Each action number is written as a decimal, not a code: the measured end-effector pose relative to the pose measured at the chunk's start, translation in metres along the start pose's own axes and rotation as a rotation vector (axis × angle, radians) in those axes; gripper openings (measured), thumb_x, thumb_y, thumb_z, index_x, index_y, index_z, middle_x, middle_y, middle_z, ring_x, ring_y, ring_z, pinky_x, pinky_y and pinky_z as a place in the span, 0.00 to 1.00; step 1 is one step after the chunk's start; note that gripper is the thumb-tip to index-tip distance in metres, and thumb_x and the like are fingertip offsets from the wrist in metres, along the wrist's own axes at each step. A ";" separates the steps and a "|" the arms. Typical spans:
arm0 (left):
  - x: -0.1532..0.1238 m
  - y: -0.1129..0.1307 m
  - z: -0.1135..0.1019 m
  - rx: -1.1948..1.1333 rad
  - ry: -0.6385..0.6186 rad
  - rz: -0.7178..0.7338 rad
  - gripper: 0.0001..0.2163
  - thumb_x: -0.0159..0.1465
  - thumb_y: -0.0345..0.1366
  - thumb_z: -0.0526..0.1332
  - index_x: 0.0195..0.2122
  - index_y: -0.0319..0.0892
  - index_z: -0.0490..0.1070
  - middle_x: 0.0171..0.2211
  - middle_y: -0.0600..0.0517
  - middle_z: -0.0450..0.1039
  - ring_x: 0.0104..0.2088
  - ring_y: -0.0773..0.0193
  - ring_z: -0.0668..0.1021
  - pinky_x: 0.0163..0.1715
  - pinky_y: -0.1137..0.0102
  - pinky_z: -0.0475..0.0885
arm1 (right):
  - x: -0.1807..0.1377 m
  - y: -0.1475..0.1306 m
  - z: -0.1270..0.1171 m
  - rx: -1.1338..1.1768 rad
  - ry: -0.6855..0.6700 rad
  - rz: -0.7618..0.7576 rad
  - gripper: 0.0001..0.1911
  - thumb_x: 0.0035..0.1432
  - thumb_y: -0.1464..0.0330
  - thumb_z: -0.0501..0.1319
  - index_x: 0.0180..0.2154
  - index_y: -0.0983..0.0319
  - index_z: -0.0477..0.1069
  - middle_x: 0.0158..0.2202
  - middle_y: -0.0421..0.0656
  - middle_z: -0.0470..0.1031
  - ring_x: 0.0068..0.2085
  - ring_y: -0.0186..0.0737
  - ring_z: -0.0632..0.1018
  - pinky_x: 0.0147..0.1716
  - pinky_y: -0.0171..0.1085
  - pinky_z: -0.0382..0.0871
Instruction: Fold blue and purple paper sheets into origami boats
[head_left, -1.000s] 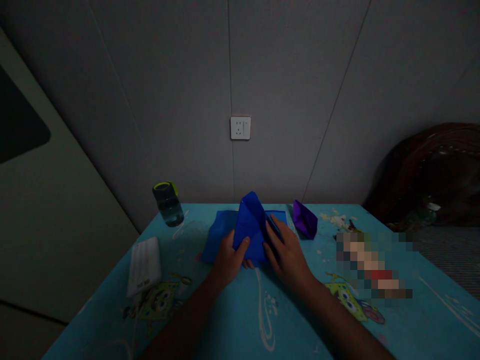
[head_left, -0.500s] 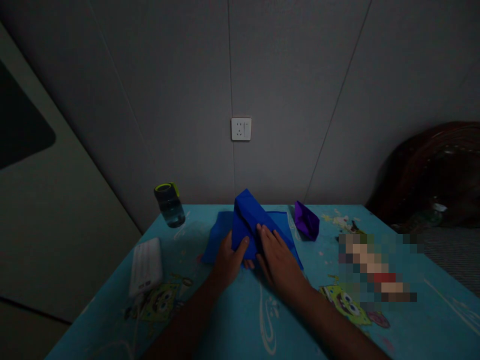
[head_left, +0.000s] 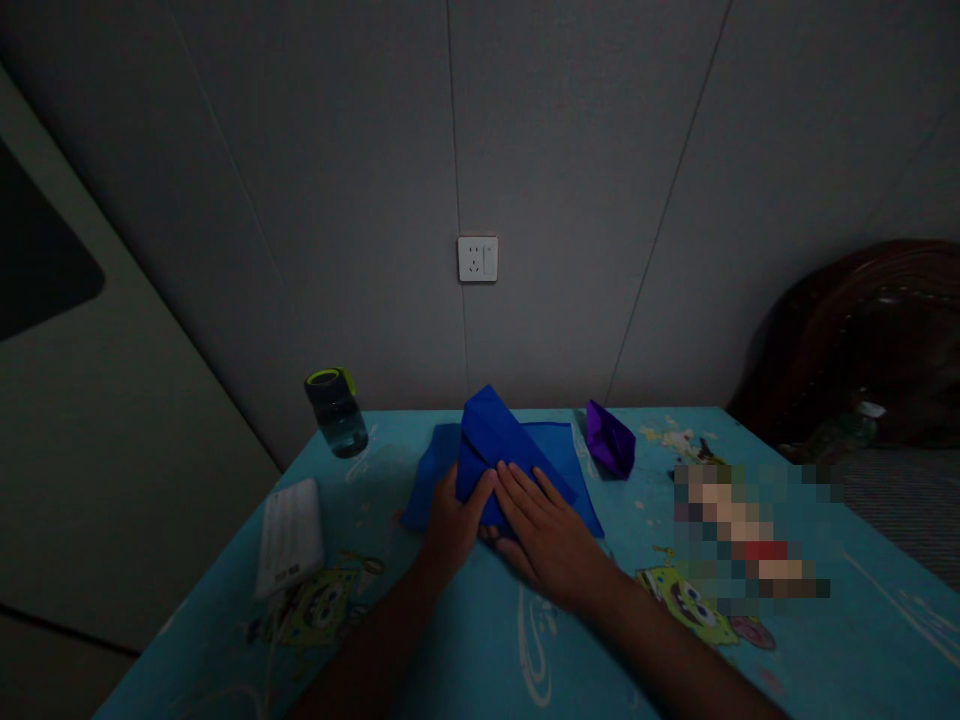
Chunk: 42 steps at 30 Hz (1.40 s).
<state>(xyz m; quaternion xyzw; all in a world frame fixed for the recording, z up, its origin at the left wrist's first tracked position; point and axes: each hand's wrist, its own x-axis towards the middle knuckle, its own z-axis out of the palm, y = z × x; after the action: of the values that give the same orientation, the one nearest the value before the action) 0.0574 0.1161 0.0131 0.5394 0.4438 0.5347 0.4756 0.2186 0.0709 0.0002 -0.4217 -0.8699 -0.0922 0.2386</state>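
Blue paper (head_left: 499, 430) is up against both hands, long edge slanting from ahead of the left hand (head_left: 454, 525), which grips it thumb on top, down beyond the right hand (head_left: 553, 535), which lies flat on it, so honestly neither's nearer.

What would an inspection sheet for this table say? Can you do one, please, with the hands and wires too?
Surface: blue tabletop with cartoon prints.
Things in use: blue folded paper, held tilted above a flat blue sheet.
Clutter: purple folded paper to the right; bottle and white device to the left; a pixelated patch at right hides what is there.
Left hand: grips the blue folded paper, thumb in front.
Right hand: fingers laid flat on its front.
Cables: white cable at the device's near end.
Surroundings: grey wall, white socket; dim light.
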 end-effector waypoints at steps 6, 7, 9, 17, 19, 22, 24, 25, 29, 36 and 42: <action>0.002 -0.001 -0.001 -0.006 0.047 -0.086 0.17 0.56 0.52 0.65 0.27 0.41 0.73 0.21 0.54 0.72 0.17 0.64 0.74 0.13 0.72 0.70 | 0.001 -0.002 -0.007 0.110 -0.074 -0.066 0.43 0.64 0.59 0.58 0.70 0.62 0.35 0.70 0.49 0.45 0.70 0.48 0.51 0.67 0.55 0.47; 0.002 -0.002 -0.002 0.007 0.063 -0.071 0.17 0.56 0.52 0.65 0.26 0.41 0.72 0.20 0.54 0.71 0.17 0.65 0.73 0.13 0.73 0.69 | 0.001 -0.001 -0.008 0.138 -0.077 -0.069 0.42 0.65 0.60 0.57 0.70 0.62 0.35 0.70 0.49 0.45 0.70 0.47 0.51 0.67 0.55 0.47; 0.003 -0.002 -0.002 0.056 0.088 -0.018 0.16 0.56 0.51 0.65 0.24 0.42 0.72 0.19 0.55 0.70 0.17 0.66 0.72 0.14 0.73 0.69 | 0.000 0.001 -0.010 0.204 -0.059 -0.058 0.38 0.67 0.63 0.54 0.70 0.60 0.36 0.70 0.48 0.47 0.70 0.45 0.52 0.67 0.54 0.49; -0.002 -0.001 -0.002 0.151 0.015 0.073 0.14 0.56 0.47 0.66 0.20 0.43 0.72 0.16 0.53 0.70 0.16 0.63 0.72 0.18 0.70 0.67 | -0.001 0.009 0.001 0.439 0.235 0.348 0.30 0.69 0.63 0.52 0.69 0.56 0.47 0.70 0.48 0.50 0.69 0.48 0.55 0.66 0.54 0.54; -0.004 -0.002 -0.002 0.208 -0.002 0.134 0.14 0.56 0.46 0.66 0.19 0.44 0.72 0.17 0.53 0.70 0.17 0.63 0.72 0.21 0.70 0.68 | -0.001 0.011 0.004 0.494 0.253 0.381 0.32 0.68 0.62 0.53 0.69 0.56 0.47 0.70 0.49 0.51 0.68 0.49 0.56 0.65 0.55 0.53; -0.007 -0.003 -0.001 0.307 -0.018 0.199 0.16 0.56 0.47 0.65 0.16 0.45 0.69 0.15 0.54 0.67 0.17 0.64 0.71 0.22 0.69 0.68 | 0.001 0.012 0.004 0.582 0.275 0.399 0.33 0.67 0.60 0.55 0.69 0.57 0.49 0.68 0.50 0.55 0.67 0.50 0.59 0.65 0.55 0.54; -0.008 -0.004 -0.001 0.337 -0.007 0.224 0.17 0.55 0.47 0.65 0.14 0.45 0.67 0.13 0.55 0.64 0.17 0.64 0.69 0.23 0.69 0.68 | 0.002 0.011 0.001 0.645 0.293 0.419 0.32 0.66 0.59 0.57 0.67 0.58 0.52 0.67 0.51 0.58 0.66 0.50 0.62 0.64 0.55 0.55; -0.009 -0.005 -0.002 0.336 -0.004 0.238 0.17 0.55 0.46 0.66 0.14 0.45 0.68 0.14 0.55 0.64 0.17 0.64 0.69 0.23 0.68 0.68 | 0.002 0.010 0.000 0.682 0.299 0.433 0.32 0.65 0.58 0.57 0.67 0.58 0.54 0.66 0.51 0.60 0.65 0.50 0.63 0.64 0.54 0.55; -0.008 -0.008 -0.004 0.313 -0.025 0.295 0.14 0.54 0.43 0.67 0.16 0.45 0.70 0.15 0.55 0.65 0.18 0.65 0.68 0.23 0.69 0.66 | 0.002 0.004 -0.007 0.941 0.208 0.477 0.32 0.62 0.56 0.60 0.64 0.57 0.59 0.62 0.48 0.68 0.60 0.50 0.70 0.61 0.53 0.61; -0.004 -0.013 -0.002 0.355 -0.057 0.296 0.10 0.58 0.44 0.64 0.26 0.43 0.72 0.20 0.54 0.71 0.22 0.63 0.73 0.25 0.70 0.67 | 0.010 -0.006 -0.011 1.219 0.166 0.507 0.21 0.62 0.53 0.59 0.48 0.59 0.76 0.42 0.44 0.81 0.42 0.45 0.79 0.47 0.45 0.73; 0.002 -0.021 0.002 0.291 0.108 0.469 0.18 0.60 0.38 0.65 0.51 0.44 0.66 0.48 0.45 0.74 0.46 0.57 0.77 0.42 0.65 0.74 | 0.004 0.001 -0.013 0.996 0.381 0.628 0.16 0.63 0.57 0.59 0.38 0.62 0.79 0.28 0.41 0.78 0.30 0.40 0.76 0.30 0.36 0.72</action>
<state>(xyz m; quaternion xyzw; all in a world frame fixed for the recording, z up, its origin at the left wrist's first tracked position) 0.0604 0.1211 -0.0072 0.6610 0.4035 0.5887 0.2319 0.2219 0.0695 0.0128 -0.4716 -0.5850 0.3258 0.5738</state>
